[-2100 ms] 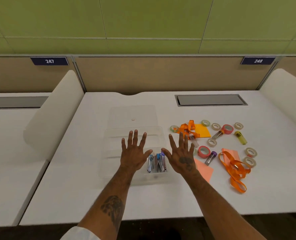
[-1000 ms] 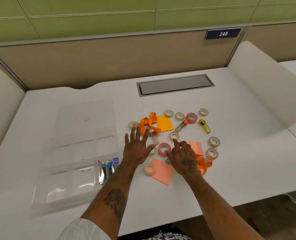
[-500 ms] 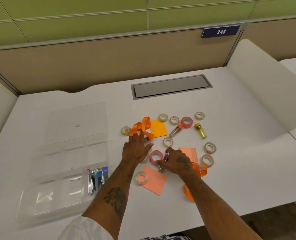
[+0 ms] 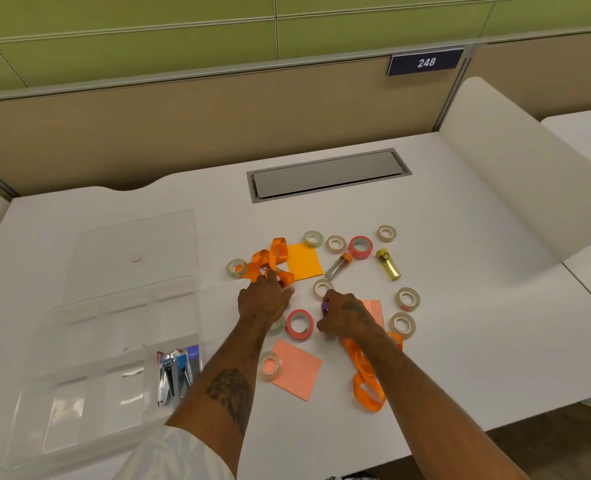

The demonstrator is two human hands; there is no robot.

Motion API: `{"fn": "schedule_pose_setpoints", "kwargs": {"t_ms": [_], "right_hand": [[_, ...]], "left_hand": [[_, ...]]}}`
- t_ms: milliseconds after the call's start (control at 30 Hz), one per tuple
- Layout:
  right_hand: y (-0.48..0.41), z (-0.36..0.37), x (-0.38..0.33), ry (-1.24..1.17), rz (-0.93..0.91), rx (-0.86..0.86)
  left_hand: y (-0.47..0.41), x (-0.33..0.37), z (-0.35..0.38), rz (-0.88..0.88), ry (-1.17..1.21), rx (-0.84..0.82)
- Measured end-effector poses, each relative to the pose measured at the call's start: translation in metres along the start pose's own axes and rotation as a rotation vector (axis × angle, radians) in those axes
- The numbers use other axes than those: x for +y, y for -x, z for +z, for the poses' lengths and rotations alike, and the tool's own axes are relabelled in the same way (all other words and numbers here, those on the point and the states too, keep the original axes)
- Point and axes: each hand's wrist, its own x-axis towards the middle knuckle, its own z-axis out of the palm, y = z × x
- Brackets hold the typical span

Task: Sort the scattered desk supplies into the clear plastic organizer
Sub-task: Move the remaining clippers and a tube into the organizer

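Observation:
The clear plastic organizer (image 4: pixel 79 341) lies open at the left of the desk, with several small staplers (image 4: pixel 175 373) in one front compartment. My right hand (image 4: pixel 351 318) grips a purple-capped vial (image 4: pixel 325 305) beside a red tape roll (image 4: pixel 300 324). My left hand (image 4: pixel 262 301) is palm down with fingers curled at the end of an orange lanyard (image 4: pixel 269 259); what lies under it is hidden. Scattered around are several tape rolls, an orange-capped vial (image 4: pixel 338 266), a yellow lighter (image 4: pixel 388 264), sticky notes (image 4: pixel 295 370) and a second orange lanyard (image 4: pixel 366 379).
A grey cable hatch (image 4: pixel 328 174) is set into the desk behind the supplies. A white curved divider (image 4: pixel 522 174) rises on the right. The organizer's clear lid (image 4: pixel 134 244) lies flat behind its compartments. The desk's front edge runs below my forearms.
Both hands left the organizer and moved right to the scattered supplies. The right hand has closed round the purple-capped vial; the left hand's fingers have curled down by the lanyard.

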Motion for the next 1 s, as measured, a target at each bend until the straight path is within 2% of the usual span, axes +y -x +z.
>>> {"fn": "schedule_pose_setpoints", "kwargs": {"t_ms": [167, 333, 533, 733, 1000], "right_hand": [[0.001, -0.017, 0.001, -0.070, -0.041, 0.217], [0.004, -0.023, 0.009, -0.108, -0.069, 0.301], [0.002, -0.028, -0.002, -0.196, -0.125, 0.452], [-0.011, -0.026, -0.042, -0.238, -0.277, 0.469], [-0.006, 0.008, -0.135, -0.310, -0.392, 0.439]], "left_hand": [[-0.002, 0.006, 0.000, 0.001, -0.004, 0.006], [-0.003, 0.010, 0.000, 0.012, 0.070, 0.004], [0.003, 0.004, -0.020, 0.026, 0.242, 0.119], [0.019, -0.026, -0.057, 0.118, 0.318, 0.269], [0.039, -0.118, -0.093, 0.054, 0.468, 0.349]]}}
